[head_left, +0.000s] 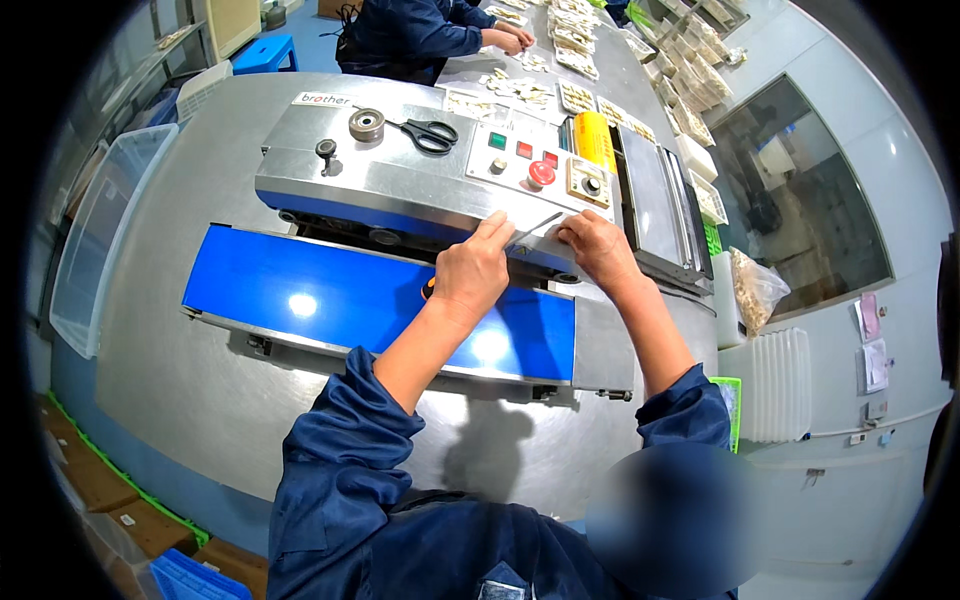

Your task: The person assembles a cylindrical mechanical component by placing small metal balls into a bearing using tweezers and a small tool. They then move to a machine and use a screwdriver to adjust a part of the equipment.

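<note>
My left hand (472,270) is closed over the front of a metal band sealing machine (400,190). It grips what looks like a screwdriver, whose orange and black handle end (428,288) shows beside the palm. A thin metal shaft (540,227) slants from that hand up toward the right. My right hand (600,248) is at the machine's front right corner, thumb and fingertips pinched together near the shaft's tip. Whatever lies between those fingers is hidden. Below the hands runs the machine's blue conveyor belt (340,300).
Black scissors (430,136) and a metal roll (367,124) lie on the machine, left of its red stop button (541,174). A yellow cylinder (594,142) stands behind. Across the metal table (150,330), another person (415,30) handles small pale pieces near filled trays (576,60).
</note>
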Available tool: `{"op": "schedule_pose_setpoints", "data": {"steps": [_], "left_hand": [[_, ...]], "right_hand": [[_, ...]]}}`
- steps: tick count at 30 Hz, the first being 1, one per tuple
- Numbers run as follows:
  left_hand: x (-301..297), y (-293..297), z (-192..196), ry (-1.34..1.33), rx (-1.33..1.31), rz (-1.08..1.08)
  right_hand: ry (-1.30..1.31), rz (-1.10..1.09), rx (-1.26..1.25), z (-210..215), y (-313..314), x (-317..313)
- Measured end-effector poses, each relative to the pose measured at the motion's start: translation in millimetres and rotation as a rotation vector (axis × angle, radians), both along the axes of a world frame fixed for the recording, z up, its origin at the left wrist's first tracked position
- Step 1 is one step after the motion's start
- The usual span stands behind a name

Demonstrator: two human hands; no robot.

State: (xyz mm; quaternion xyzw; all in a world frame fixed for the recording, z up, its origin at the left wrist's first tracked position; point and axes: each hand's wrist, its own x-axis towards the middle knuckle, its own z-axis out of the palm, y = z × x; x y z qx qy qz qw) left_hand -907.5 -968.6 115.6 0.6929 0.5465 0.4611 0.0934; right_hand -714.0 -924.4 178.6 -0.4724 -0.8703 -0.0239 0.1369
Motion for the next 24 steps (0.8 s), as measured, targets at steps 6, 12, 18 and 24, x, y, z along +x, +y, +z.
{"op": "schedule_pose_setpoints", "data": {"steps": [6, 12, 18, 24], "left_hand": [[0, 0, -3, -0.014, 0.021, -0.007], [1, 0, -3, -0.027, 0.010, -0.003], [3, 1, -3, -0.026, 0.013, 0.004], [3, 1, -4, -0.037, 0.007, 0.008]], "right_hand": [[-0.109, 0.005, 0.057, -1, 0, 7], [-0.274, 0.047, 0.087, 5, 2, 4], [-0.377, 0.058, 0.010, 15, 13, -4], [-0.344, -0.089, -0.071, 13, 11, -5]]}}
